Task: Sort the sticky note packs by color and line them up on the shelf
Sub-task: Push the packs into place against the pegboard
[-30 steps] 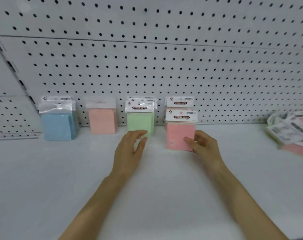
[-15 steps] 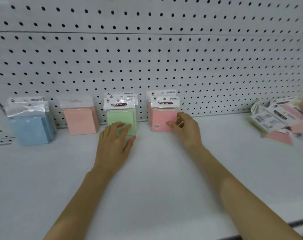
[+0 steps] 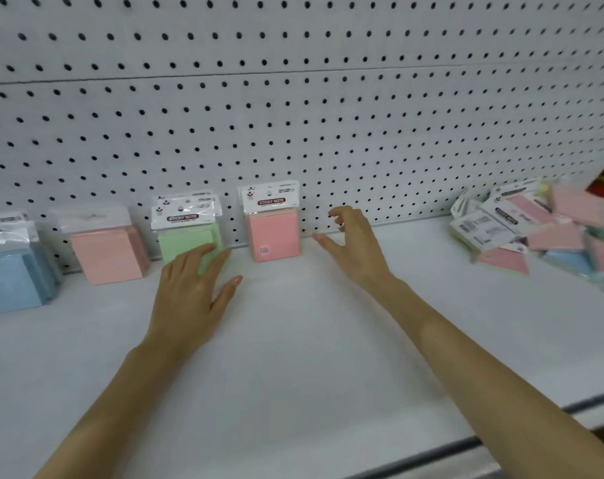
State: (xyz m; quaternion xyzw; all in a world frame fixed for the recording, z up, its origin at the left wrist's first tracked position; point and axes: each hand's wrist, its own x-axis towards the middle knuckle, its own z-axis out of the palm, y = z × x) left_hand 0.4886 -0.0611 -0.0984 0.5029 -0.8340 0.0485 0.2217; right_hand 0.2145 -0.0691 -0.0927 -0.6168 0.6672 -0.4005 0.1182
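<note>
Four sticky note packs are standing in a row on the shelf. The left hand is touching the green pack with straight fingers. The right hand is hovering just beside the pink pack, its grip slack and empty.

A white shelf backs onto a white perforated pegboard wall. Along the wall, from the left, stand blue sticky-note packs, a peach sticky-note pack, green sticky-note packs and a pink sticky-note pack. The left grip, fingers straight, covers the green packs' lower front. The right grip, loosely curled and empty, hangs just right of the pink pack. A jumbled heap of mixed packs lies far right.
</note>
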